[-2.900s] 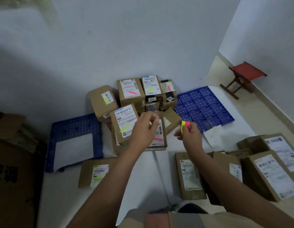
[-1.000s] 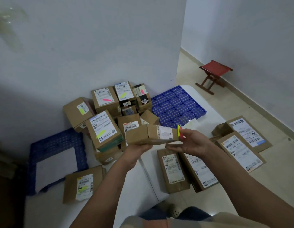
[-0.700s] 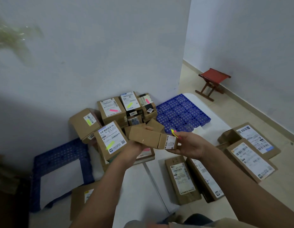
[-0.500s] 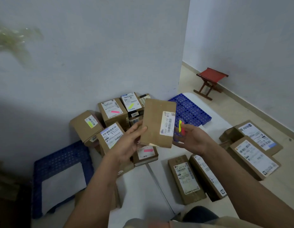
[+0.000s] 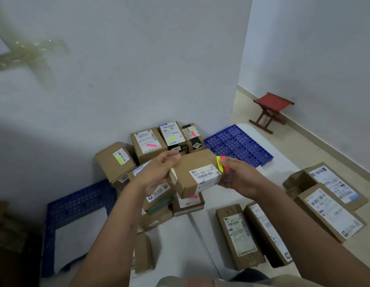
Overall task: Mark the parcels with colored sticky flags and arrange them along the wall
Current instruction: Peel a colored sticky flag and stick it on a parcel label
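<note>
Parcel held at frame centre, flags at its right end.

Left hand grips the left end of a cardboard parcel, label up, raised in front of the flagged parcels stacked against the wall; right hand supports its right end, pinching yellow and pink sticky flags; unflagged parcels lie on the floor, lower right.
</note>
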Motion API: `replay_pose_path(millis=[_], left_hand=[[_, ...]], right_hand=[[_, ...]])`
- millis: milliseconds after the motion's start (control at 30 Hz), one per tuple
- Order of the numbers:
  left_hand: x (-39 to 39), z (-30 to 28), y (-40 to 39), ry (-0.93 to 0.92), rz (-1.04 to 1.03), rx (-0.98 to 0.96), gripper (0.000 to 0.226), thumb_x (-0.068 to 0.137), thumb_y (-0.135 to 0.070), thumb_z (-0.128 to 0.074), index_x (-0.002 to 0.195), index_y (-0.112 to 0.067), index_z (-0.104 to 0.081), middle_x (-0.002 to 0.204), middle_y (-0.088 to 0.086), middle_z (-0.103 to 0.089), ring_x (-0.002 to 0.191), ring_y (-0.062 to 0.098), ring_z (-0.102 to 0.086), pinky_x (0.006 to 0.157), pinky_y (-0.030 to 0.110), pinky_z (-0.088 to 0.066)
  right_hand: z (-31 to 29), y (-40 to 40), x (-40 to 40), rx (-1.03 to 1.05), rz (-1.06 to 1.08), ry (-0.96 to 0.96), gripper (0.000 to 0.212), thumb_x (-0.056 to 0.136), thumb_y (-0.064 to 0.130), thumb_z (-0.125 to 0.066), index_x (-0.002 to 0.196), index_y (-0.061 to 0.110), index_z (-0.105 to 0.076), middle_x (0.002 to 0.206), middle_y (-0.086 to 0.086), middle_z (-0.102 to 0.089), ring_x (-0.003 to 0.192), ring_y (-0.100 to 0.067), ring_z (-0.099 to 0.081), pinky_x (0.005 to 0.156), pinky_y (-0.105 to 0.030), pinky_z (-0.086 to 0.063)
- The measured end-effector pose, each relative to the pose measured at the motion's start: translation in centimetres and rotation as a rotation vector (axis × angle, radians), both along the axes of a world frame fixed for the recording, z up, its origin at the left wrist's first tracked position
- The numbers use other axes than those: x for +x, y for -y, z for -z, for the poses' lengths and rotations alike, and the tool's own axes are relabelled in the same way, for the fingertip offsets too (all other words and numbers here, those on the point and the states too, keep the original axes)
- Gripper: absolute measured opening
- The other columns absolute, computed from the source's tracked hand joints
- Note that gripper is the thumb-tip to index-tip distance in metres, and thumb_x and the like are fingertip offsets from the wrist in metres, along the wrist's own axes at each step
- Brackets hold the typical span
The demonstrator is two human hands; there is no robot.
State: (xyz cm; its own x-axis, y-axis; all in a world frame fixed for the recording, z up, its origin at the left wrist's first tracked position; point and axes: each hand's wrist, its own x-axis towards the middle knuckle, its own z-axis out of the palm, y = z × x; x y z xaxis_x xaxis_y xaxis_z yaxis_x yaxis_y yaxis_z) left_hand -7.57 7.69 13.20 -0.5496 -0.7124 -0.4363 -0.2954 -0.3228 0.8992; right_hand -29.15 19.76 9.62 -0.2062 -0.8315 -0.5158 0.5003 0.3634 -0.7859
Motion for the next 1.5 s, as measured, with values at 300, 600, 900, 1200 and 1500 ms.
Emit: replay_pose_path(millis=[300, 600, 900, 1200, 1500], left_hand=[[0.0, 1.1, -0.1, -0.242, -0.089, 0.058, 0.059, 0.086, -0.004, -0.071, 0.137, -0.027, -0.053, 0.135, 0.008, -0.058, 0.109, 0.022, -0.069, 0.094, 0.037, -0.055], [-0.9, 1.9, 1.4, -0.239, -0.183, 0.087, 0.052, 0.089, -0.007, -0.068, 0.137, -0.021, -0.056, 0.137, 0.006, -0.058, 0.112, 0.022, -0.067, 0.092, 0.038, -0.056], [-1.0, 1.6, 1.7, -0.134, -0.240, 0.241, 0.032, 0.093, -0.025, -0.066, 0.120, -0.010, -0.068, 0.117, 0.011, -0.071, 0.103, 0.026, -0.071, 0.080, 0.033, -0.061], [-0.4, 1.4, 1.5, -0.166, -0.259, 0.307, 0.033, 0.093, -0.023, -0.064, 0.122, -0.007, -0.064, 0.114, 0.013, -0.072, 0.102, 0.029, -0.071, 0.078, 0.035, -0.062], [-2.3, 2.8, -0.4, -0.044, -0.198, 0.087, 0.043, 0.086, -0.009, -0.072, 0.122, -0.024, -0.054, 0.128, 0.006, -0.045, 0.106, 0.031, -0.064, 0.085, 0.043, -0.060]], right_hand=[[-1.5, 2.2, -0.2, -0.010, 0.169, -0.007, 0.010, 0.100, 0.017, -0.052, 0.102, 0.012, -0.061, 0.105, -0.015, -0.072, 0.099, -0.028, -0.067, 0.083, -0.040, -0.055], [-2.2, 3.2, -1.1, -0.006, 0.195, 0.033, 0.011, 0.099, 0.017, -0.054, 0.105, 0.013, -0.062, 0.100, -0.011, -0.069, 0.098, -0.026, -0.064, 0.079, -0.037, -0.054], [-2.4, 4.0, -1.0, 0.006, 0.223, 0.030, 0.030, 0.099, 0.023, -0.052, 0.118, 0.008, -0.069, 0.105, -0.012, -0.072, 0.090, -0.017, -0.065, 0.076, -0.030, -0.047], [-2.5, 3.9, -0.3, -0.006, 0.240, 0.024, 0.017, 0.099, 0.022, -0.054, 0.099, 0.013, -0.068, 0.094, -0.006, -0.072, 0.092, -0.018, -0.065, 0.079, -0.033, -0.048], [-0.6, 4.1, 0.8, 0.035, 0.192, 0.104, 0.013, 0.097, 0.019, -0.058, 0.109, 0.014, -0.060, 0.109, -0.016, -0.069, 0.097, -0.030, -0.068, 0.087, -0.045, -0.056]])
